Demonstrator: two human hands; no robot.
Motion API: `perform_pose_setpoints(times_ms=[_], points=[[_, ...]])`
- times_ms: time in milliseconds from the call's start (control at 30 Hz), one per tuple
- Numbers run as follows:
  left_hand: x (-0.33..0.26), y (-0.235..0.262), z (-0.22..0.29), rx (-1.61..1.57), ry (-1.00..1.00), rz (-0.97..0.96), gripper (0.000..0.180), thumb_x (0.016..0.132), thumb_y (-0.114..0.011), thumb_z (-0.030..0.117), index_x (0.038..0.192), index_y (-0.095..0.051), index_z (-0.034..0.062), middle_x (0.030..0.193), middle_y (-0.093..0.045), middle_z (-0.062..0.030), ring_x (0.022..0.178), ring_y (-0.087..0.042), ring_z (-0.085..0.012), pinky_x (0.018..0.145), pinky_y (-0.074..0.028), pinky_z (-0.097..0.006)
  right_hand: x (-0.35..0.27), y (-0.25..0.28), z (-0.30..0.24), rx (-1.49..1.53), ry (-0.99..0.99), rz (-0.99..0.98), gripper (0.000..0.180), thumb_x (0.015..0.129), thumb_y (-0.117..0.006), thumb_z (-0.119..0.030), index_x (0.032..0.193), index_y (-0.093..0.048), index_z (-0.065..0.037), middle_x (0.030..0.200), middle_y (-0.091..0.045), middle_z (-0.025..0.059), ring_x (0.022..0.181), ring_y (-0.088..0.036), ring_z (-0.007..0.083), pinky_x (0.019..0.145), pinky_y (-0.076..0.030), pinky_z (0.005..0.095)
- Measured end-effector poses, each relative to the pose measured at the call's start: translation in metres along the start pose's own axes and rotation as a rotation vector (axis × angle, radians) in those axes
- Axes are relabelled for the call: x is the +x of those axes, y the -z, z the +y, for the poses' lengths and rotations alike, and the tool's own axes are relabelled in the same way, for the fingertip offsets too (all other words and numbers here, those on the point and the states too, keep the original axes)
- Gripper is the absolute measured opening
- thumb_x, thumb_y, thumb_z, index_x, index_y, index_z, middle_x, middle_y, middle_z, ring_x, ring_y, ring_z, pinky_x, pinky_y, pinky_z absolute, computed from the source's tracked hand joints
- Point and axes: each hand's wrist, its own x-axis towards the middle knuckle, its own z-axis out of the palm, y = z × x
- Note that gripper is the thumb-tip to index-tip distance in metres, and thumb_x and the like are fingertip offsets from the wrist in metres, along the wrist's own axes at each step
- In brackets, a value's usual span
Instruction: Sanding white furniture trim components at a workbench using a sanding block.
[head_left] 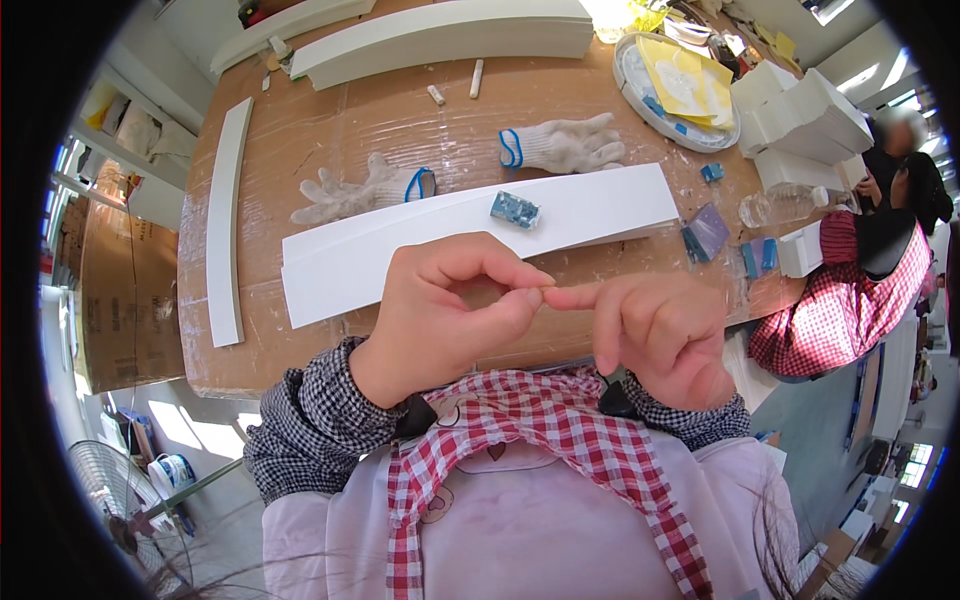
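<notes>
Beyond the left hand (450, 300), fingertips touching the right hand (660, 335), a blue block (515, 210) is laid on white boards (390, 245) on the table (275, 130); either hand's grip cannot be discerned. Leftward, a carton (128, 290) is seen.

1. The left hand (430, 300) brings thumb and index finger together at the outstretched index fingertip of the right hand (660, 325); anything tiny between them cannot be made out.
2. Just beyond the hands, overlapping white boards (400, 235) lie on the brown table (320, 120), with a blue block (515, 210) on top.
3. Farther back rest two pale gloves (565, 147) with blue cuff edging.
4. A white strip (229, 220) lies at left, and stacked white pieces (440, 42) at the far side.
5. Far right, a round tray (627, 85) holds yellow sheets (685, 80).
6. Nearer, at right, are a clear bottle (780, 207) and blue-purple blocks (706, 232).
</notes>
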Motion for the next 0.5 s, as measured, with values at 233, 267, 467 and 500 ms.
perform_pose_setpoints(times_ms=[233, 267, 467, 500], points=[[0.0004, 0.0021, 0.0011, 0.137, -0.12, -0.02, 0.009, 0.081, -0.069, -0.004, 0.089, -0.073, -0.0024, 0.086, -0.071, -0.0099, 0.077, -0.064, -0.0125, 0.069, -0.048, -0.024, -0.0007, 0.0046, 0.0025, -0.035, 0.015, -0.044, 0.07, 0.093, -0.054, -0.065, 0.054, -0.032, -0.011, 0.05, -0.044, 0.0014, 0.057, -0.058, 0.0192, 0.098, -0.05, 0.0589], [0.0001, 0.001, 0.0018, 0.13, -0.114, -0.008, 0.007, 0.081, -0.071, -0.004, 0.088, -0.074, -0.0019, 0.084, -0.071, -0.0093, 0.076, -0.064, -0.0123, 0.068, -0.048, -0.024, -0.0009, 0.0052, 0.0027, -0.043, 0.017, -0.06, 0.071, 0.092, -0.054, -0.066, 0.054, -0.032, -0.012, 0.051, -0.044, 0.0015, 0.057, -0.059, 0.0192, 0.098, -0.051, 0.0584], [-0.0005, 0.0038, 0.0038, 0.102, -0.045, -0.04, 0.007, 0.088, -0.069, 0.002, 0.087, -0.074, -0.0032, 0.082, -0.071, -0.0103, 0.072, -0.065, -0.0128, 0.065, -0.05, -0.024, -0.0032, -0.0004, 0.0061, 0.066, -0.012, 0.013, 0.068, 0.094, -0.057, -0.062, 0.054, -0.032, -0.012, 0.051, -0.046, 0.0017, 0.057, -0.06, 0.0186, 0.097, -0.051, 0.0574], [-0.0003, 0.0036, 0.0048, 0.063, 0.002, -0.036, 0.011, 0.091, -0.067, 0.004, 0.088, -0.074, -0.0041, 0.082, -0.071, -0.0109, 0.072, -0.066, -0.0132, 0.065, -0.051, -0.024, -0.0025, 0.0002, 0.0049, 0.065, -0.012, 0.013, 0.068, 0.094, -0.057, -0.062, 0.054, -0.032, -0.012, 0.051, -0.046, 0.0017, 0.057, -0.06, 0.0186, 0.097, -0.051, 0.0574]])
